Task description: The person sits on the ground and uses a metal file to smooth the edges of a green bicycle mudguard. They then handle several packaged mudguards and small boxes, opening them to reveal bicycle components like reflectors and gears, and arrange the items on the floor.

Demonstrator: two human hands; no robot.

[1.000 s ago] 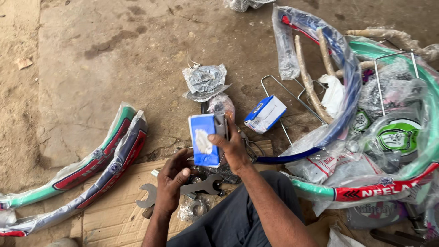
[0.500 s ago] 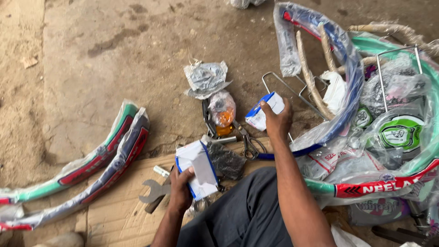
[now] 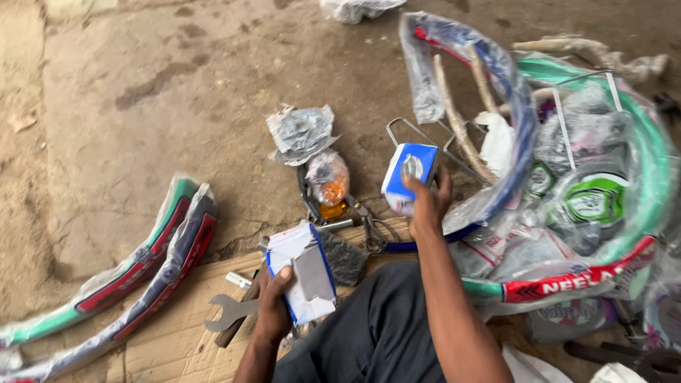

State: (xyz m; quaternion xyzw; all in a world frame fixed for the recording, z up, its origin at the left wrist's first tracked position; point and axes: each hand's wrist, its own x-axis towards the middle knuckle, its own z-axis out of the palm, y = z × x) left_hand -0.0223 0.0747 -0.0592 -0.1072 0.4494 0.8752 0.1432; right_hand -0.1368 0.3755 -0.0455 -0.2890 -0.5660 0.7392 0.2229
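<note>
Blue-and-white box sits just right of centre, pinched from below by the right hand. At seven o'clock from it, the left hand grips a second open box. A spanner lies on cardboard at eight o'clock; wrapped mudguards farther left.

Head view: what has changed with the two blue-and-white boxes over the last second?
The first box passed from the right hand to the left hand and came down toward the cardboard. The right hand reached out, took the second box off the ground and lifted it. The spanner, wrapped mudguards and orange bag stayed put.
</note>
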